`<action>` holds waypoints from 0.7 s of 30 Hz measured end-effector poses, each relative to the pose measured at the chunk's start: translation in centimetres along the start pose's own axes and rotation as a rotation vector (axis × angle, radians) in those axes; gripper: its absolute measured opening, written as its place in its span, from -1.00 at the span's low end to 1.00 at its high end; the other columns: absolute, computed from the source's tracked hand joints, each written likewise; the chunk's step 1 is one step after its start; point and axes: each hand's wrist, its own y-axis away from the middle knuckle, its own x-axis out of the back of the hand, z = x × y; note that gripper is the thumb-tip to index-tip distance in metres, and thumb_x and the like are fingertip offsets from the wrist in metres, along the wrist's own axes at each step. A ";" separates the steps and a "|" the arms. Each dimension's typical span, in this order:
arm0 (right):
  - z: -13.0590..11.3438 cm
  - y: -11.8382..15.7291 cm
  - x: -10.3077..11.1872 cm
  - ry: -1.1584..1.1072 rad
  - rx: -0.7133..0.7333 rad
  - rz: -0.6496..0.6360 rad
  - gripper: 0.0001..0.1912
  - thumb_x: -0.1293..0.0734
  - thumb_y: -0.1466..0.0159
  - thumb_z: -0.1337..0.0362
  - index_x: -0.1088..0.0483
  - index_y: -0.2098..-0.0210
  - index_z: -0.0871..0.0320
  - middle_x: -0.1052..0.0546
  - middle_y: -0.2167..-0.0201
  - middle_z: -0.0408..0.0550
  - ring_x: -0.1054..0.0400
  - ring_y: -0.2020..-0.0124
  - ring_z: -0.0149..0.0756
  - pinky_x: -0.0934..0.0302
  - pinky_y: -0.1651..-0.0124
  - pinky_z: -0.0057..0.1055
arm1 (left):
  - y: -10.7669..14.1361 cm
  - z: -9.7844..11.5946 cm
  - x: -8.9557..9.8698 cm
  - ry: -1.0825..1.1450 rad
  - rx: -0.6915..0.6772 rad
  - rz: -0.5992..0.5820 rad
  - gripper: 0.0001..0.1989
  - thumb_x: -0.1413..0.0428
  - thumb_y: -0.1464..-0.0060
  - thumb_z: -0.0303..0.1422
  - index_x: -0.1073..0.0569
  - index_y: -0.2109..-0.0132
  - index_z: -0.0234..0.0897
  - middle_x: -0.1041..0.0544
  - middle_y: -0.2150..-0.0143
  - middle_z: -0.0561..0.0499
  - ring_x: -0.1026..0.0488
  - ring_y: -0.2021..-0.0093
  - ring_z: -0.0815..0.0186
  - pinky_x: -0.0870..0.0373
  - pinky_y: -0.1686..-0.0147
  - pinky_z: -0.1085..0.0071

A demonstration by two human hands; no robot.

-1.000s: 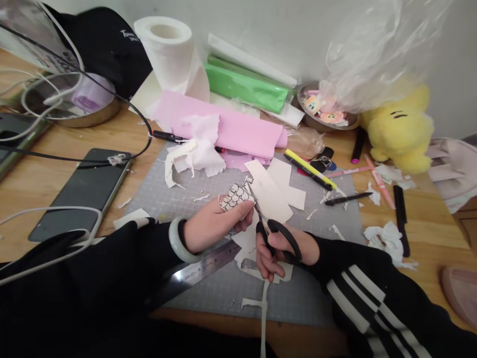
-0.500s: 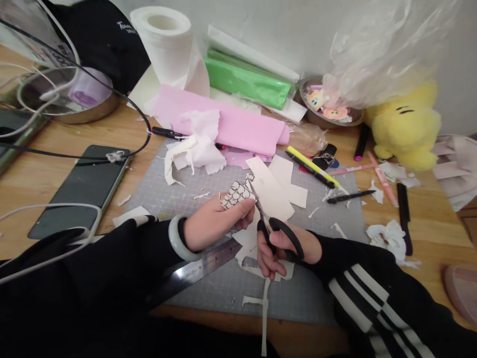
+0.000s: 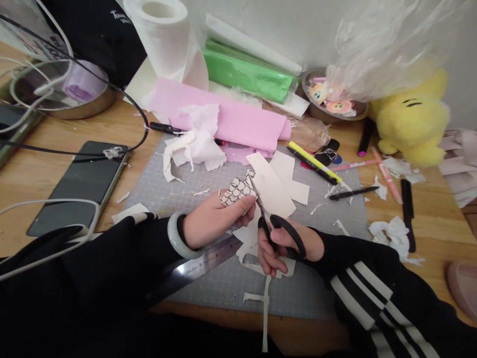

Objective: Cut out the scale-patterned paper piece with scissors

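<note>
My left hand (image 3: pixel 212 221) pinches a small piece of paper drawn with black scales (image 3: pixel 237 191) above the grey cutting mat (image 3: pixel 179 186). My right hand (image 3: pixel 283 246) grips black-handled scissors (image 3: pixel 274 226), fingers through the loops, blades pointing up-left against the right edge of the scale paper. Cut white paper pieces (image 3: pixel 278 186) lie on the mat just behind the blades. A steel ruler (image 3: pixel 203 263) lies under my left wrist, and a thin paper strip (image 3: pixel 265 313) hangs off the mat's near edge.
A phone (image 3: pixel 80 186) with cables lies at left. Behind the mat are a pink roll (image 3: pixel 238 122), green roll (image 3: pixel 246 74), paper towel roll (image 3: pixel 164 35) and a metal bowl (image 3: pixel 61 94). Pens (image 3: pixel 315 164) and a yellow plush (image 3: pixel 413 122) sit at right.
The view has shifted slightly; my hands, the scale paper and the scissors keep almost the same pose, with the blades edging along the paper.
</note>
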 end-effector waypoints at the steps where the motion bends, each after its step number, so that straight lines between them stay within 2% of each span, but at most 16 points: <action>1: 0.0 0.0 0.0 0.006 0.003 -0.007 -0.48 -0.30 -0.08 -0.14 -0.20 0.56 0.24 -0.29 0.79 -0.18 -0.32 0.59 -0.40 -0.22 0.52 -0.48 | 0.0 0.0 0.0 -0.003 0.000 0.001 -0.64 0.13 -0.20 -0.29 -0.30 0.53 -0.31 -0.27 0.60 0.14 -0.23 0.55 0.46 -0.21 0.48 0.51; 21: 0.1 0.0 0.0 0.010 -0.003 -0.001 -0.48 -0.28 -0.08 -0.15 -0.20 0.55 0.23 -0.29 0.78 -0.18 -0.31 0.58 -0.41 -0.22 0.51 -0.48 | 0.0 0.5 -0.1 -0.005 0.023 0.006 -0.64 0.13 -0.19 -0.31 -0.28 0.55 -0.30 -0.26 0.61 0.12 -0.22 0.56 0.44 -0.24 0.47 0.49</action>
